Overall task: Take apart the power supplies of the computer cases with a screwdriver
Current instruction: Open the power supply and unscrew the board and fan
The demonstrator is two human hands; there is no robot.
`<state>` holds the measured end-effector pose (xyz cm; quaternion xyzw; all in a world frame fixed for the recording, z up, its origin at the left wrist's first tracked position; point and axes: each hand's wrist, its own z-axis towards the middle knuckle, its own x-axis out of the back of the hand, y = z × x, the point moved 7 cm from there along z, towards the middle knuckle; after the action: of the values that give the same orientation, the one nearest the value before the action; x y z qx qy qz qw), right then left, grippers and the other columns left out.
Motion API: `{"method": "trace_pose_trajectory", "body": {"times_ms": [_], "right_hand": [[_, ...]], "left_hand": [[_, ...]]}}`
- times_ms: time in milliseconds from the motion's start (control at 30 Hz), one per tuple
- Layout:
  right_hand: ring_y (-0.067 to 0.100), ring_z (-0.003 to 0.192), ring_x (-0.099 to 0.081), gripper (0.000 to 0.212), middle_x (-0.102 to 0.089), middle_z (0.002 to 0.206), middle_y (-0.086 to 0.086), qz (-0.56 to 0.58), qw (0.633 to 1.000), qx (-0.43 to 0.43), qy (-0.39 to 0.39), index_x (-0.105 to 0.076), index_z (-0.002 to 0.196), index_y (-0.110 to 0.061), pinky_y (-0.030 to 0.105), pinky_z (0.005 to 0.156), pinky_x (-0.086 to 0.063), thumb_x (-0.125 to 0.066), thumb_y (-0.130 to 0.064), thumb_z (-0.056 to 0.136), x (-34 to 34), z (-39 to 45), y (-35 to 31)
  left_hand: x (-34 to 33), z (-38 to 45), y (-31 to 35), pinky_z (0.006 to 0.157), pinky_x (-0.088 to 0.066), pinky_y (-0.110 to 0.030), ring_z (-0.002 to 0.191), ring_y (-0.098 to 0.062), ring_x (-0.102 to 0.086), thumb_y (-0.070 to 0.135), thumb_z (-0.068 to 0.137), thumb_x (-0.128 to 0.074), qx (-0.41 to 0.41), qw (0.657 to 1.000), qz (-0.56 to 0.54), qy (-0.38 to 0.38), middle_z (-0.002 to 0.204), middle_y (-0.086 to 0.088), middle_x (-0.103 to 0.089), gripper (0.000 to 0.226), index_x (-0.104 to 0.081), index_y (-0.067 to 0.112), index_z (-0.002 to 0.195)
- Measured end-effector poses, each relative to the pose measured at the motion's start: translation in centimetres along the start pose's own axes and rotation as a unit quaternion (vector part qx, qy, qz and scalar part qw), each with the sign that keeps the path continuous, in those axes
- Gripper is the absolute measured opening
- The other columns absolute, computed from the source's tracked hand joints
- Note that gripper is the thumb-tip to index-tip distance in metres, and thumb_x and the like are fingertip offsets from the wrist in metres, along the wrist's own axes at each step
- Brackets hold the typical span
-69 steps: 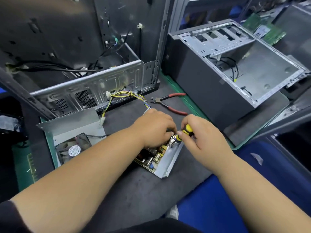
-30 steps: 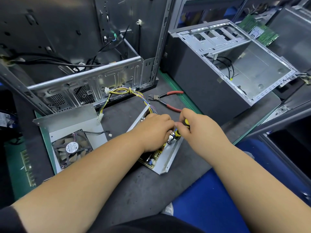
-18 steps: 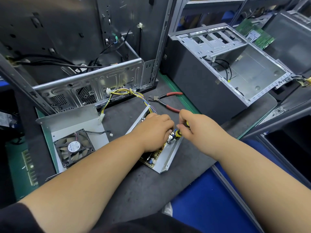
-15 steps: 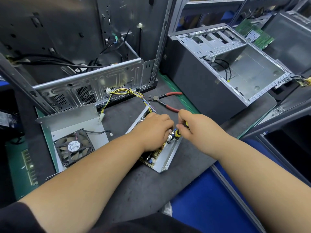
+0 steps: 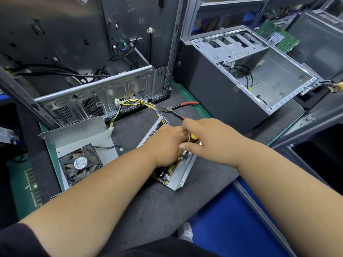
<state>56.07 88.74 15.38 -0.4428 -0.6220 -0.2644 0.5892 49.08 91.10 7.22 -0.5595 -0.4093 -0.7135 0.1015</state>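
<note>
Dark grey bench mat point(image 5: 148, 206), green edging point(image 5: 193, 101) — blue floor point(image 5: 232, 225) below; metal shelving point(image 5: 232, 4) behind.

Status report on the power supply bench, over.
Right hand grips yellow screwdriver, tip hidden down in open power supply. Left hand rests on its board, grip unclear. Red pliers beside, not in the way.

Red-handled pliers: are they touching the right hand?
Cannot tell. In the head view the right hand covers the near handle end of the red-handled pliers, hiding any contact or gap.
</note>
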Motion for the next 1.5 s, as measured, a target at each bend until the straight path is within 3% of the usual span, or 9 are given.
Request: {"method": "trace_pose_trajectory", "body": {"times_ms": [100,433,633,733,833,933,1167,1267,1500], "right_hand": [[0.025,0.076,-0.052,0.044,-0.05,0.077,-0.005,-0.07,0.994,-0.073,0.034,-0.046,0.102,-0.016,0.036,0.062,-0.026,-0.044,-0.06,0.096,0.0,-0.2,0.8],[0.02,0.072,-0.041,0.022,-0.041,0.071,-0.008,0.068,0.982,-0.155,0.079,-0.041,0.09,-0.02,0.029,0.053,-0.022,-0.058,-0.032,0.098,-0.3,-0.8,1.9],[0.023,0.1,-0.046,0.006,-0.051,0.104,-0.001,0.049,0.994,-0.1,0.0,-0.048,0.098,-0.017,0.035,0.079,-0.033,-0.053,-0.013,0.099,-0.6,-0.7,0.9],[0.021,0.097,-0.046,0.012,-0.053,0.101,-0.002,0.071,0.993,-0.095,-0.023,-0.05,0.093,-0.02,0.036,0.084,-0.036,-0.053,-0.008,0.094,-0.4,-0.8,0.8],[0.018,0.07,-0.044,0.013,-0.047,0.075,-0.008,0.06,0.99,-0.127,0.023,-0.045,0.098,-0.017,0.034,0.066,-0.028,-0.054,-0.026,0.097,0.1,-1.2,1.8],[0.026,0.065,-0.049,0.037,-0.049,0.071,-0.004,-0.111,0.979,-0.165,0.038,-0.035,0.099,-0.015,0.035,0.058,-0.029,-0.038,-0.052,0.102,0.1,-1.1,2.4],[0.022,0.076,-0.045,0.021,-0.048,0.08,-0.005,0.054,0.982,-0.158,0.086,-0.042,0.092,-0.021,0.035,0.059,-0.018,-0.061,-0.028,0.093,-0.1,-0.8,1.9],[0.02,0.079,-0.046,0.016,-0.051,0.083,-0.007,0.099,0.98,-0.16,0.067,-0.049,0.097,-0.021,0.029,0.055,-0.024,-0.06,-0.022,0.086,-0.3,-0.8,1.5],[0.026,0.069,-0.052,0.03,-0.058,0.079,-0.002,-0.069,0.977,-0.182,0.091,-0.041,0.1,-0.018,0.033,0.053,-0.028,-0.042,-0.048,0.101,-0.3,-0.7,1.6]], "left_hand": [[-0.5,0.1,-0.7,0.096,-0.034,-0.041,0.096,-0.027,-0.054,0.016,0.094,-0.042,0.019,1.0,0.008,-0.008,0.103,-0.002,-0.055,0.016,-0.057,0.021,0.097],[-0.2,0.2,-0.7,0.103,-0.03,-0.039,0.106,-0.027,-0.054,0.025,0.1,-0.046,0.017,0.999,0.037,0.007,0.116,-0.003,-0.057,0.023,-0.06,0.016,0.116],[-0.1,0.2,-0.9,0.103,-0.03,-0.039,0.107,-0.026,-0.054,0.025,0.099,-0.045,0.018,0.999,0.048,0.008,0.115,-0.002,-0.057,0.026,-0.061,0.017,0.118],[-0.2,0.2,-0.9,0.103,-0.03,-0.038,0.106,-0.025,-0.054,0.025,0.1,-0.044,0.017,0.999,0.048,0.01,0.116,-0.001,-0.057,0.026,-0.062,0.018,0.117],[-0.4,0.3,-0.8,0.102,-0.03,-0.037,0.102,-0.027,-0.054,0.026,0.101,-0.044,0.019,0.999,0.04,0.014,0.114,-0.002,-0.057,0.024,-0.062,0.016,0.114],[-0.4,0.3,-1.1,0.103,-0.029,-0.036,0.104,-0.025,-0.054,0.027,0.101,-0.044,0.024,0.999,0.039,0.015,0.115,-0.001,-0.057,0.026,-0.061,0.017,0.118],[-0.3,0.2,-0.9,0.102,-0.028,-0.035,0.105,-0.026,-0.054,0.027,0.1,-0.046,0.02,0.999,0.035,0.02,0.115,-0.001,-0.057,0.024,-0.062,0.018,0.115],[-0.3,0.2,-1.1,0.102,-0.028,-0.034,0.106,-0.024,-0.054,0.026,0.099,-0.047,0.024,0.999,0.039,0.016,0.115,-0.001,-0.057,0.024,-0.063,0.017,0.115],[-0.1,0.2,-0.8,0.1,-0.03,-0.035,0.104,-0.025,-0.054,0.023,0.098,-0.048,0.015,0.999,0.027,0.024,0.111,-0.002,-0.059,0.023,-0.063,0.018,0.115]]}}
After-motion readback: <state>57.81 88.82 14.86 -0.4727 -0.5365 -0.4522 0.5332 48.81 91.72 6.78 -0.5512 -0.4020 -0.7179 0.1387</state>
